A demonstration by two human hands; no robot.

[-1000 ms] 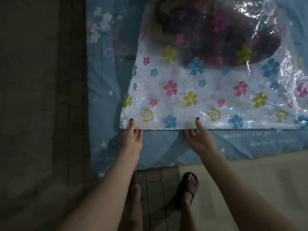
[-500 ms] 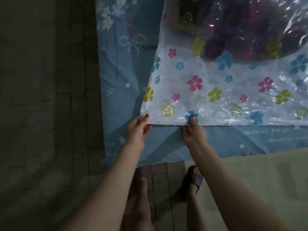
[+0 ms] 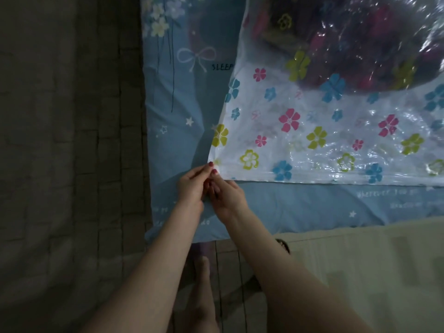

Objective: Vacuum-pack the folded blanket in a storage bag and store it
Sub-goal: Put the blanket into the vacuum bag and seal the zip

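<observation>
A clear storage bag (image 3: pixel 312 131) printed with coloured flowers lies flat on a blue bedsheet. The dark folded blanket (image 3: pixel 355 32) shows through the plastic at the bag's far end. Both of my hands meet at the bag's near left corner. My left hand (image 3: pixel 192 186) pinches the corner from the left. My right hand (image 3: pixel 227 194) pinches the sealed near edge right beside it, thumb on top. The bag's right part runs out of the frame.
The blue bedsheet (image 3: pixel 182 111) with stars and a bow print covers a mattress (image 3: pixel 360 272) whose pale side shows at lower right. A brown tiled floor (image 3: pixel 60 164) lies to the left. My feet (image 3: pixel 204 284) in sandals stand below my arms.
My right hand has slid left along the bag's near edge until it meets my left hand at the corner. The view has shifted, so the bag sits further right.
</observation>
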